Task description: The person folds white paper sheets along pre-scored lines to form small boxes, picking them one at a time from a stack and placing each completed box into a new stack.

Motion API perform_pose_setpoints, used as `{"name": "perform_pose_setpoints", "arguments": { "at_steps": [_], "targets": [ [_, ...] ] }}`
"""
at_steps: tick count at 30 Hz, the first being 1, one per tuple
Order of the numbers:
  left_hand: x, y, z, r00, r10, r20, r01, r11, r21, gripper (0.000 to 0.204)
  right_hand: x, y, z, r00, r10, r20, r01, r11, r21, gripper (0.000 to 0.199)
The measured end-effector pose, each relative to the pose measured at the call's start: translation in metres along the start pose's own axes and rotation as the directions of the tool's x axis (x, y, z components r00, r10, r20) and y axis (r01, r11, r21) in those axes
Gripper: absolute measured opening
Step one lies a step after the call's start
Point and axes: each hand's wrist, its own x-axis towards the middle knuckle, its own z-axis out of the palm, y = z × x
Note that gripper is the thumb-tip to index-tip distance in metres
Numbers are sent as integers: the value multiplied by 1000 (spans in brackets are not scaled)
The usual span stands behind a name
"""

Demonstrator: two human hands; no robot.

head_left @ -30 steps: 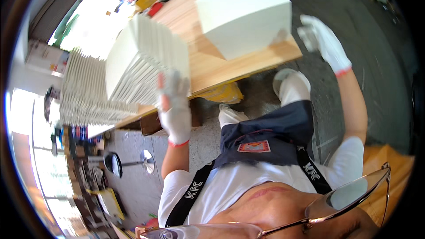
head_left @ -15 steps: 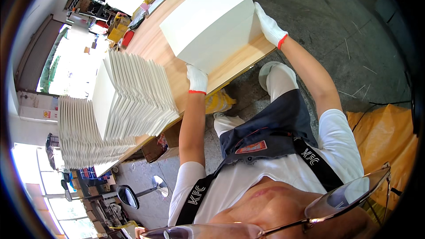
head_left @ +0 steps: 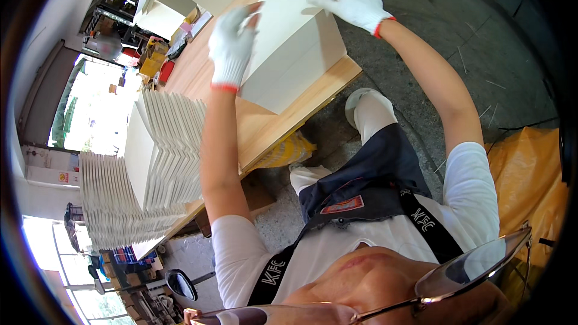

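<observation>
Head view: the white block (head_left: 295,63) sits on the wooden table (head_left: 192,63). At the block's left upper side, the left hand (head_left: 232,45) has its fingers loosely spread, gripping nothing visible; blur hides whether it touches. Over the block's far right corner, the right hand (head_left: 355,7) is half-curled, apparently empty, contact unclear. Folded white sheets (head_left: 171,150) stand left of the block. Flat palms and even pressure on opposite faces should protect its edges.
</observation>
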Motion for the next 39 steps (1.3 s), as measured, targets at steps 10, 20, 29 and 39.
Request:
{"name": "perform_pose_setpoints", "arguments": {
  "at_steps": [10,20,29,39],
  "targets": [
    [22,-7,45,947,-115,299,130,991,-30,24,38,-29,-14,850,-527,-2,502,812,-299,49],
    [18,-14,55,942,-32,333,201,851,-486,34,26,-20,17,989,-145,14,125,896,425,52],
    [20,-3,48,910,-70,409,298,796,-526,48,21,-15,33,972,-152,-179,223,830,511,52],
    [15,0,45,977,-28,210,138,836,-531,40,21,-12,36,950,-201,-240,295,832,471,51]
  ]
}}
